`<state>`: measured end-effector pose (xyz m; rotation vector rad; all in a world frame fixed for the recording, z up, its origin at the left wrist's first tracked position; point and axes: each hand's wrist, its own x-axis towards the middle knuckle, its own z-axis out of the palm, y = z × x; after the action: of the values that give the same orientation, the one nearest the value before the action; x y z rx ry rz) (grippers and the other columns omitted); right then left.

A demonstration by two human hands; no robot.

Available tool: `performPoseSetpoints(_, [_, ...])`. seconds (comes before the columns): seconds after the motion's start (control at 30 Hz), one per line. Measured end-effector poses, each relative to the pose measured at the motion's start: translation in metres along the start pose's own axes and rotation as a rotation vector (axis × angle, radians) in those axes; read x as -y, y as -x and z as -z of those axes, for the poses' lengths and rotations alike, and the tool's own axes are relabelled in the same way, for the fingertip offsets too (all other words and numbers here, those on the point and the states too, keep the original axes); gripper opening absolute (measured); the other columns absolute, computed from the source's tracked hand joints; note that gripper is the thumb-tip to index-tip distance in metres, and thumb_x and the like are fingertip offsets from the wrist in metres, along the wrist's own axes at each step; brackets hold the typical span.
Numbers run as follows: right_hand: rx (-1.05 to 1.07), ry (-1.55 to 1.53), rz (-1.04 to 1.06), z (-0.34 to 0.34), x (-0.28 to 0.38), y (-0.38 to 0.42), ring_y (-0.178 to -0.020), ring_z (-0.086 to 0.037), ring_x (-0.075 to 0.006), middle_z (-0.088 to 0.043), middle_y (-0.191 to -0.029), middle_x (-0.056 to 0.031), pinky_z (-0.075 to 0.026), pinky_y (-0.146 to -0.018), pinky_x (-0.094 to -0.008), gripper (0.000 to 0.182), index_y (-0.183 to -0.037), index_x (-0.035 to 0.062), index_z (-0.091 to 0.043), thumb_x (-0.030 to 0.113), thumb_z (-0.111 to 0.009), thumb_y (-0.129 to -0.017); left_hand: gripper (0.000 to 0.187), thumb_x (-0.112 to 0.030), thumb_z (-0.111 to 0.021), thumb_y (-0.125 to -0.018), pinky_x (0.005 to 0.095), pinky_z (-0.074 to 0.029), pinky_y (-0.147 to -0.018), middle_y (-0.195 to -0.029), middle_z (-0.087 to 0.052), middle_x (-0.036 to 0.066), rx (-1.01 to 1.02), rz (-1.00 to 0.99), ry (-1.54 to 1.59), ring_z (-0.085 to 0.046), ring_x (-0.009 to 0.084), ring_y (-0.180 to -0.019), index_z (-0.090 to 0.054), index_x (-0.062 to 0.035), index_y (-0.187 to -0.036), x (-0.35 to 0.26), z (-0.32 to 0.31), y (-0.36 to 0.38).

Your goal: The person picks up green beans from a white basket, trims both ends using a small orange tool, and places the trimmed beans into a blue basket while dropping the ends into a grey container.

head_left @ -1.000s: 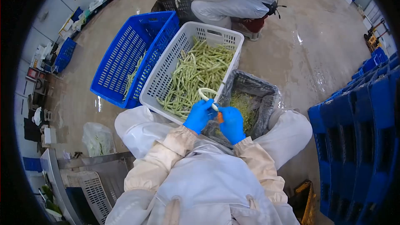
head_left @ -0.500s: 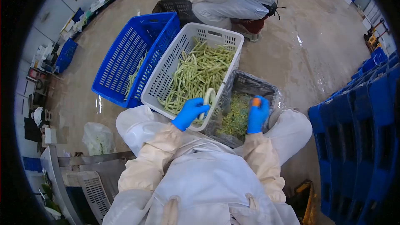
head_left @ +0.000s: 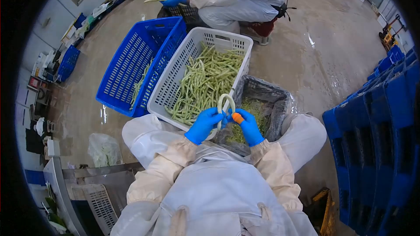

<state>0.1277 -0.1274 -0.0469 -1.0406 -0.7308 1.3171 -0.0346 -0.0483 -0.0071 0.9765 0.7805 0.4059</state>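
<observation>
Both my hands wear blue gloves and meet over the near edge of the white crate (head_left: 162,88). My left hand (head_left: 204,124) is closed round a pale green bean (head_left: 226,97) that bends up in a loop. The loop's other end comes down at my right hand (head_left: 249,129), whose fingers pinch it close to the left fingertips. An orange cover (head_left: 237,118) sits on one digit of the right hand. Many long green beans (head_left: 208,78) fill the white crate. Below my right hand, a box lined with dark plastic (head_left: 280,100) holds green trimmings (head_left: 258,109).
A blue crate (head_left: 127,65) with some beans stands left of the white one. Ahead, a co-worker (head_left: 240,0) sits with beans in one gloved hand. Blue pallets (head_left: 367,148) are stacked at right; a clear plastic bag (head_left: 105,149) lies at left.
My right hand has moved left from over the lined box to meet my left hand at the bean. The bean has come up slightly and its loop now stands higher.
</observation>
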Motion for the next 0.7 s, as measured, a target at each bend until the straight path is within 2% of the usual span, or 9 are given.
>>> performPoseSetpoints(0.07, [-0.04,0.062,0.011,0.003,-0.006,0.001,-0.078,-0.058,-0.013,-0.063,-0.083,-0.0062,-0.046,-0.075,-0.0274,0.019,-0.096,-0.0016,-0.059,0.014,-0.052,-0.088,0.021,-0.013,-0.051,-0.087,0.0253,-0.049,-0.068,-0.081,-0.061,0.005,-0.017,-0.064,-0.023,-0.058,0.0122,-0.069,-0.055,-0.001,-0.104,0.003,-0.007,0.0])
performPoseSetpoints(0.1, [-0.043,0.061,0.01,0.004,-0.008,0.0,-0.078,-0.058,-0.013,-0.063,-0.083,-0.0062,-0.046,-0.075,-0.0274,0.019,-0.096,-0.0016,-0.059,0.014,-0.052,-0.088,0.021,-0.013,-0.051,-0.087,0.0253,-0.049,-0.068,-0.081,-0.061,0.005,-0.015,-0.062,-0.024,-0.058,0.0122,-0.069,-0.055,-0.001,-0.104,0.004,-0.009,-0.001])
performPoseSetpoints(0.17, [-0.003,0.183,0.067,0.005,-0.011,0.0,-0.075,-0.058,-0.0124,-0.062,-0.082,-0.0065,-0.048,-0.072,-0.0279,0.017,-0.095,-0.0018,-0.059,0.012,-0.051,-0.088,0.024,-0.016,-0.051,-0.088,0.0246,-0.048,-0.065,-0.08,-0.061,0.005,-0.149,-0.085,-0.029,-0.057,0.0118,-0.066,-0.055,-0.0004,-0.106,-0.002,-0.014,-0.004])
performPoseSetpoints(0.27, [0.039,0.2,0.084,0.0,-0.015,0.001,-0.074,-0.059,-0.013,-0.063,-0.08,-0.0069,-0.048,-0.069,-0.0282,0.019,-0.097,-0.0024,-0.059,0.012,-0.05,-0.089,0.026,-0.017,-0.052,-0.088,0.0229,-0.045,-0.059,-0.078,-0.06,0.005,-0.171,-0.155,-0.098,-0.055,0.0106,-0.064,-0.056,0.0014,-0.105,-0.016,-0.008,-0.012])
performPoseSetpoints(0.3, [0.043,0.2,0.083,-0.002,-0.016,0.002,-0.074,-0.059,-0.013,-0.063,-0.08,-0.0069,-0.048,-0.069,-0.0282,0.019,-0.097,-0.0024,-0.059,0.012,-0.05,-0.089,0.024,-0.018,-0.05,-0.088,0.0226,-0.042,-0.054,-0.071,-0.057,0.003,-0.137,-0.188,-0.19,-0.053,0.0094,-0.059,-0.057,0.0011,-0.1,-0.022,-0.005,-0.011])
performPoseSetpoints(0.4, [0.057,0.253,0.088,-0.003,-0.017,0.003,-0.075,-0.059,-0.0136,-0.063,-0.082,-0.0084,-0.049,-0.068,-0.0285,0.021,-0.1,-0.0028,-0.059,0.012,-0.05,-0.089,0.022,-0.018,-0.049,-0.088,0.0226,-0.04,-0.053,-0.067,-0.055,0.002,-0.119,-0.232,-0.302,-0.051,0.0087,-0.057,-0.058,0.0006,-0.095,-0.024,0.002,-0.016])
performPoseSetpoints(0.5, [0.012,0.356,0.085,-0.002,-0.019,0.003,-0.075,-0.061,-0.0163,-0.065,-0.083,-0.0112,-0.049,-0.068,-0.0297,0.021,-0.102,-0.001,-0.06,0.013,-0.052,-0.088,0.019,-0.016,-0.049,-0.088,0.0223,-0.041,-0.053,-0.066,-0.056,0.003,-0.134,-0.237,-0.25,-0.051,0.0088,-0.057,-0.059,0.0003,-0.092,-0.017,0.007,-0.018])
performPoseSetpoints(0.57, [0.008,0.609,0.191,-0.006,-0.013,0.004,-0.073,-0.062,-0.0194,-0.065,-0.084,-0.0141,-0.049,-0.066,-0.0314,0.02,-0.101,0.0015,-0.061,0.012,-0.055,-0.085,0.019,-0.016,-0.049,-0.088,0.0223,-0.041,-0.053,-0.067,-0.056,0.003,-0.147,-0.234,-0.228,-0.051,0.0089,-0.057,-0.059,0.0003,-0.092,-0.014,0.006,-0.016])
performPoseSetpoints(0.7, [-0.025,0.622,0.285,-0.009,-0.018,0.005,-0.071,-0.062,-0.0228,-0.064,-0.082,-0.015,-0.049,-0.065,-0.0326,0.019,-0.098,0.0029,-0.062,0.013,-0.057,-0.083,0.018,-0.015,-0.049,-0.088,0.0222,-0.042,-0.053,-0.069,-0.057,0.003,-0.186,-0.228,-0.142,-0.051,0.0086,-0.057,-0.058,0.0003,-0.093,-0.008,0.006,-0.015])
